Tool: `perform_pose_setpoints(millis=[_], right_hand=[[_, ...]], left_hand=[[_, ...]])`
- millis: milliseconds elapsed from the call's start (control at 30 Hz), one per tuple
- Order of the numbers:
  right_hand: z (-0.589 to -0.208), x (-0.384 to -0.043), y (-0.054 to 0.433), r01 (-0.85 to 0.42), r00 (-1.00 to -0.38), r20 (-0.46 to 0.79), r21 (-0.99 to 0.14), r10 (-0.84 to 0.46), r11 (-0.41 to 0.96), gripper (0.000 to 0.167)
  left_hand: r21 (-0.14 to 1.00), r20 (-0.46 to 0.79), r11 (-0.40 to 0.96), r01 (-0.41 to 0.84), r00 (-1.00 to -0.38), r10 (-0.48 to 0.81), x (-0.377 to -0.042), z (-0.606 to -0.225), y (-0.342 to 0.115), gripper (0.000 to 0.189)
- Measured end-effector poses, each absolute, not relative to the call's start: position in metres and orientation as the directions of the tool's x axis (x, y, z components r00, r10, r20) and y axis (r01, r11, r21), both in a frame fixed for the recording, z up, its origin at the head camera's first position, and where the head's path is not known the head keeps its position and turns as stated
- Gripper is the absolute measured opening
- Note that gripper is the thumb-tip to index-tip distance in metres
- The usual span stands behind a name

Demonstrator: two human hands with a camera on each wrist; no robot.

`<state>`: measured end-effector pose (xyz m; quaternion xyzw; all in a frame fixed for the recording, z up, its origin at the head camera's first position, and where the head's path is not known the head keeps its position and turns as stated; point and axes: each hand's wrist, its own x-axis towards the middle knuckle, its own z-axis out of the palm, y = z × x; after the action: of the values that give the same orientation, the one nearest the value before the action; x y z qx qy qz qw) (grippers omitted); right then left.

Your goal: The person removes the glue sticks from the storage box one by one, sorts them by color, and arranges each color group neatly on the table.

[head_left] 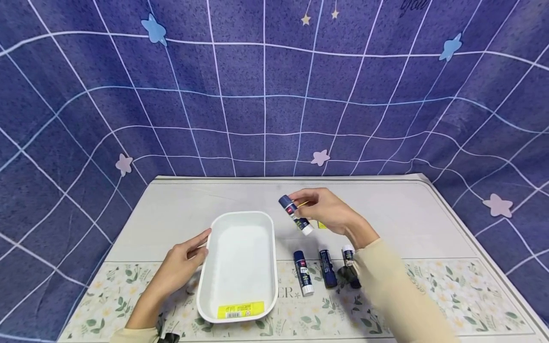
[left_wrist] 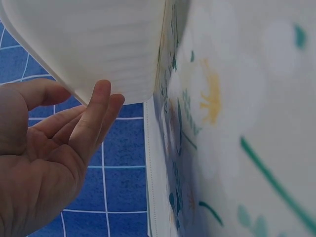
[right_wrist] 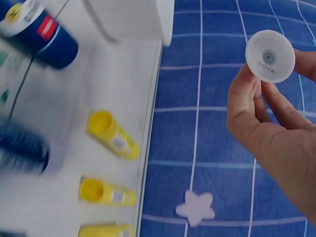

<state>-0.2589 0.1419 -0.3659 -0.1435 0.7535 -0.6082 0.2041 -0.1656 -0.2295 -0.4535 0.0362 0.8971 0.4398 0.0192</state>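
My right hand pinches a dark blue glue stick with a white end, tilted above the table. In the right wrist view its round white end faces the camera. On the left, a white tray stands beside my left hand. That hand's extended fingers rest against the tray's outer wall, and the thumb touches near the rim. Inside the tray's near end lies a yellow glue stick. Below my right hand a blue glue stick lies on the table.
Two more blue glue sticks, one in the middle and one partly behind the right sleeve, lie to the right. Several yellow glue sticks, including one nearest the tray, lie toward the far edge. A star-patterned blue curtain hangs behind the table.
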Motion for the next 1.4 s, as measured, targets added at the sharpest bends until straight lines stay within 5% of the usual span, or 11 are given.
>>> perform_pose_setpoints(millis=[700,1400], right_hand=[[-0.394,-0.232,0.248,0.105,-0.979,-0.137,-0.974,-0.150,0.200,0.053],[-0.447,-0.188,0.289,0.252,-0.963,-0.269,-0.906,-0.003,0.340,0.055]], left_hand=[[0.804,-0.014,0.594,0.037,-0.997,0.081,-0.165,-0.452,-0.237,0.052],[0.816,-0.029,0.577,0.023,-0.996,0.082,-0.168,-0.452,-0.230,0.052]])
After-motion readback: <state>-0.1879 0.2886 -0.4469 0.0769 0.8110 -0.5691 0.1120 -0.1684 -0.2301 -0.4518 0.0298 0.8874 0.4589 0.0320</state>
